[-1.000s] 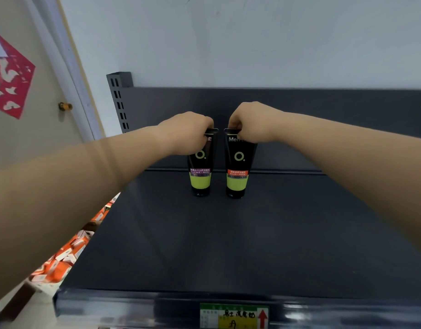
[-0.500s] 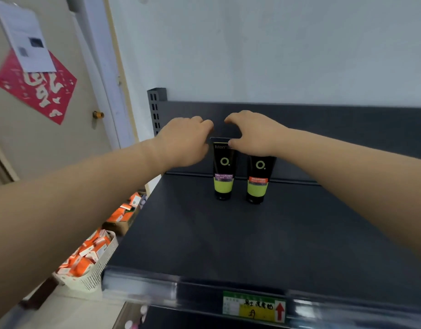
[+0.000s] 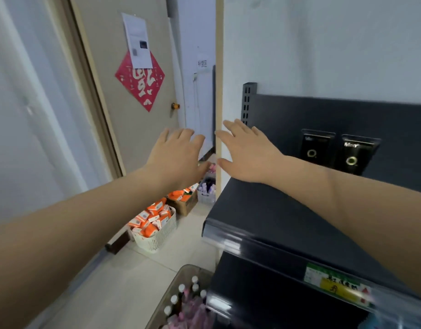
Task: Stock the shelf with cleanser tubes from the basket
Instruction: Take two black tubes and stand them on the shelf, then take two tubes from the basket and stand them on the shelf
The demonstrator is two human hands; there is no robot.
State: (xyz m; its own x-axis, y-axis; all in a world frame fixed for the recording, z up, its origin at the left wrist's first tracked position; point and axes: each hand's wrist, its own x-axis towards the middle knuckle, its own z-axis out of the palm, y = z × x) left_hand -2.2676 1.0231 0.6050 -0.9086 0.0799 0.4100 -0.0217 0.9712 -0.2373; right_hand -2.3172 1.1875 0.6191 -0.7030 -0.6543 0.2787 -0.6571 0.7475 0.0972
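Dark shelf [image 3: 264, 210], two cleanser tubes [image 3: 317, 150] upright at its back — left hand [image 3: 176, 160] and right hand [image 3: 247, 155] empty, fingers [image 3: 231, 126] spread; grasp each next tube label outward.

The left hand [image 3: 178, 160] and the right hand [image 3: 247, 157] are bare — the arms are bare too, all the way up.

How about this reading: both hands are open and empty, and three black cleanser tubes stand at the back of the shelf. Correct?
Not three: the head view shows two black cleanser tubes at the back of the shelf. The left hand and right hand are open and empty, as stated.
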